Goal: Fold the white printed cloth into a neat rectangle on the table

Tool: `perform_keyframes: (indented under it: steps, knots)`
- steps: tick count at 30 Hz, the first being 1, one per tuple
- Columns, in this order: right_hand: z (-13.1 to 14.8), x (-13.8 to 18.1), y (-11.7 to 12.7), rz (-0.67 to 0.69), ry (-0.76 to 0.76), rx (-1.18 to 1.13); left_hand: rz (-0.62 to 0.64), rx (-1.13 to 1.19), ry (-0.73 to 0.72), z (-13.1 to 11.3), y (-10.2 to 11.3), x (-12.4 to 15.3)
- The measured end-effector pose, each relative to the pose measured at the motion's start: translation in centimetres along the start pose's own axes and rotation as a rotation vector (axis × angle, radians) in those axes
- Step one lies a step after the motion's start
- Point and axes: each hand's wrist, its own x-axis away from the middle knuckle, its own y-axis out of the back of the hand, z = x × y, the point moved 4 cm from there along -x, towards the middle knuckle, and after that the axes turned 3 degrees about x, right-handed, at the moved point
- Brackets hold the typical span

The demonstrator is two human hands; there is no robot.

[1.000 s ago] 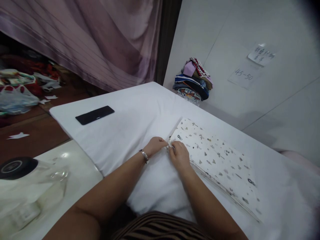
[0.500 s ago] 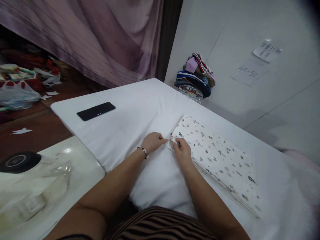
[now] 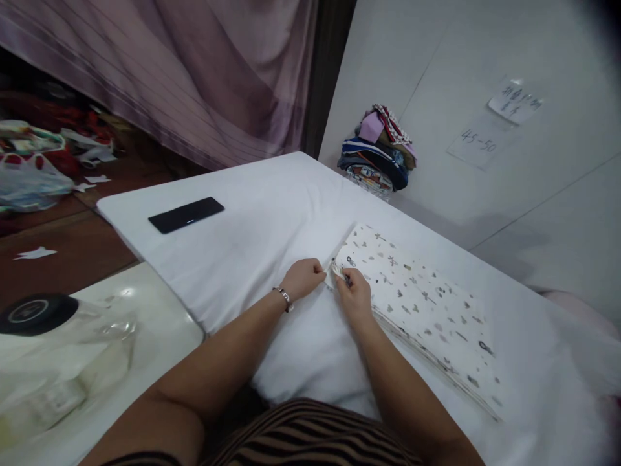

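A flat stack of white patterned fabric sheets (image 3: 420, 304) lies on a white-covered table (image 3: 262, 226). Both my hands meet at the stack's near left corner. My left hand (image 3: 303, 278), with a bracelet on its wrist, has its fingers curled and pinches at the corner's edge. My right hand (image 3: 356, 294) rests on the corner with its fingers pinched on the top sheet's edge. The fingertips partly hide the corner itself.
A black phone (image 3: 186, 214) lies on the table's far left. A pile of folded colourful clothes (image 3: 378, 152) sits against the white wall. A purple curtain hangs behind. At lower left are a glossy white surface and a black round lid (image 3: 33, 314).
My hands stay at the same corner of the stack; the left hand has closed in slightly toward the right. The camera view shifted a little.
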Motion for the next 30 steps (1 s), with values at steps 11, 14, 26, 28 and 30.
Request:
perform_keyframes:
  steps: [11,14,26,28,30]
  knots:
    - [0.1,0.0,-0.1,0.023,-0.013,0.013,0.063,0.452,0.071,0.4,-0.7,-0.5]
    - [0.3,0.1,-0.2,0.048,0.004,0.047,0.058,0.569,0.051,0.2,-0.9,-0.5]
    - [0.6,0.1,-0.3,0.047,-0.016,0.026,0.082,0.563,0.018,0.1,-1.1,-0.4]
    - [0.8,0.1,-0.3,0.058,0.025,0.046,0.079,0.56,0.02,0.2,-1.1,-0.5]
    - [1.0,0.2,-0.4,0.06,0.055,0.063,0.087,0.562,0.019,0.2,-1.2,-0.4]
